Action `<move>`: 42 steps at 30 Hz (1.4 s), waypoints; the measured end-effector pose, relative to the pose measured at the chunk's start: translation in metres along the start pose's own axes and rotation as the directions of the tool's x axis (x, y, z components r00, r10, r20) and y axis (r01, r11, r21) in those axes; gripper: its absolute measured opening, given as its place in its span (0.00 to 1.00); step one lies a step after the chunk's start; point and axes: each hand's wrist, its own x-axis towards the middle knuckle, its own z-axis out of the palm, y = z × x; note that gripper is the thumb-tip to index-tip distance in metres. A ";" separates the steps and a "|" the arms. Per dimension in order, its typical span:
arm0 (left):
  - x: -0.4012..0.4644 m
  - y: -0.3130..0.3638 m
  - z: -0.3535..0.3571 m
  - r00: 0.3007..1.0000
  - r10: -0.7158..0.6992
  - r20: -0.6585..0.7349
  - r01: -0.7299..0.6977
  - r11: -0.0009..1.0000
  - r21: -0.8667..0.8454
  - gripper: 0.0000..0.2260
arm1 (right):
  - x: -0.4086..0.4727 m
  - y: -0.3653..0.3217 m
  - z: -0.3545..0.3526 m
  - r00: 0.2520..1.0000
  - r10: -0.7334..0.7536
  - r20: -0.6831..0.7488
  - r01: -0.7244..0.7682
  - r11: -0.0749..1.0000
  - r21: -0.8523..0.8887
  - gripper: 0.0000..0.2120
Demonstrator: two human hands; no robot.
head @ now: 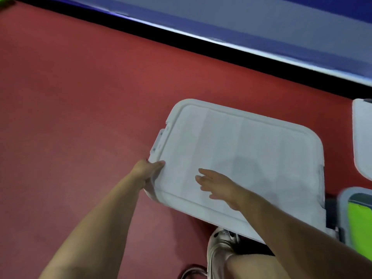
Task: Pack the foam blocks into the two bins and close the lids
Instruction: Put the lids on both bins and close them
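White bin lid [241, 154] over red floor [70, 117].
Left hand [147, 170] gripping lid corner; right hand [219, 186] flat, fingers spread on top.

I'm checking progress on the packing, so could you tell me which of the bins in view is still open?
The bin at the right edge, showing a green foam block inside, has no lid. The middle bin's white lid covers it, with the left hand gripping its corner.

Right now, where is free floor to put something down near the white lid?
The red floor lies bare left of the white lid and beyond it, up to the black strip. It is crowded right: the open bin, another lid.
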 end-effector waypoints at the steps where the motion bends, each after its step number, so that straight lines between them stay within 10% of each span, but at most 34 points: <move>1: 0.004 0.000 0.000 1.000 -0.024 0.005 0.024 0.999 -0.042 0.27 | 0.000 -0.003 -0.003 1.000 -0.020 0.014 0.020 0.999 0.029 0.27; 9: 0.039 -0.001 -0.015 0.982 -0.160 0.096 0.178 0.641 -0.746 0.25 | 0.015 -0.008 0.006 1.000 -0.009 0.027 0.001 0.953 0.304 0.25; 16: 0.040 0.008 -0.001 1.000 -0.021 0.002 0.020 0.938 -0.345 0.22 | 0.017 0.000 -0.002 0.999 0.038 -0.015 -0.031 0.939 0.343 0.19; 25: 0.031 0.004 0.019 0.887 0.397 -0.234 -0.387 0.918 0.089 0.15 | 0.018 0.000 -0.004 0.998 0.050 -0.041 -0.033 0.941 0.338 0.07; 35: 0.009 0.043 0.038 0.912 0.263 -0.315 -0.114 0.900 0.421 0.16 | -0.023 -0.015 -0.034 0.993 0.106 -0.051 -0.089 0.959 0.268 0.15; 42: -0.126 0.131 0.107 0.875 0.433 0.217 -0.410 0.901 -0.143 0.25 | -0.117 0.005 -0.128 0.935 0.030 -0.355 0.156 0.861 0.484 0.11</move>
